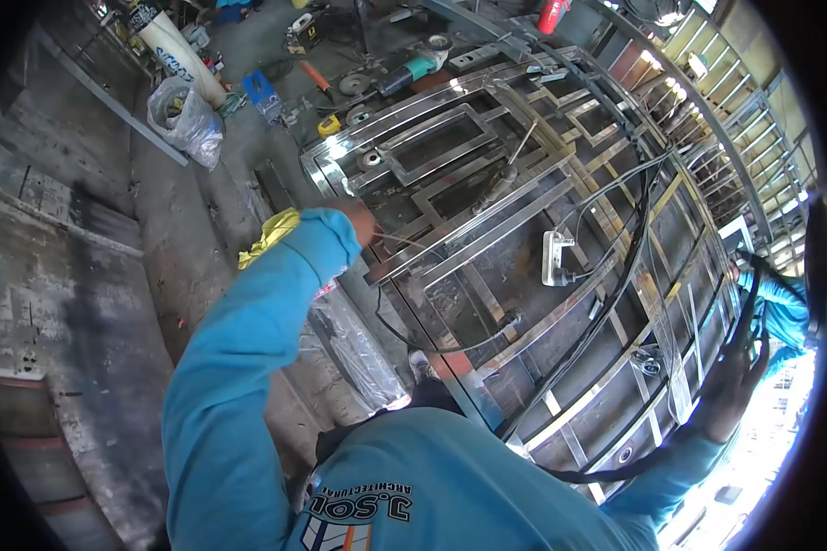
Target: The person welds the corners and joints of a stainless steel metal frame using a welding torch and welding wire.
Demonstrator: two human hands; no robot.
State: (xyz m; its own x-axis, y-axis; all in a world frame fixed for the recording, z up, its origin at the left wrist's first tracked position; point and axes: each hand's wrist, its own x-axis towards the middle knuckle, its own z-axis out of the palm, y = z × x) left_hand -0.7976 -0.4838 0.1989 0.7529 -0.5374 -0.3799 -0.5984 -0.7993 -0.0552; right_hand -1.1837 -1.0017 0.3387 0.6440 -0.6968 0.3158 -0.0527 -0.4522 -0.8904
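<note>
My left hand (362, 222) is closed at the near-left corner of a welded metal frame (441, 144); a thin rod (400, 240) sticks out of it to the right. Part of its fingers is turned away from view. My right hand (741, 378) is raised at the right edge with its fingers stretched out, close to dark straps. A welding electrode holder (498, 190) lies on the frame bars, a thin electrode (524, 142) pointing up from it. Nearer the middle is a white power socket (555, 259) with a plug in it.
Black cables (636, 220) run across the frame. On the floor beyond are a teal angle grinder (413, 73), a yellow tape measure (329, 126) and a blue box (262, 96). A plastic bag (186, 124) stands at the left. Another person's blue sleeve (783, 312) shows at right.
</note>
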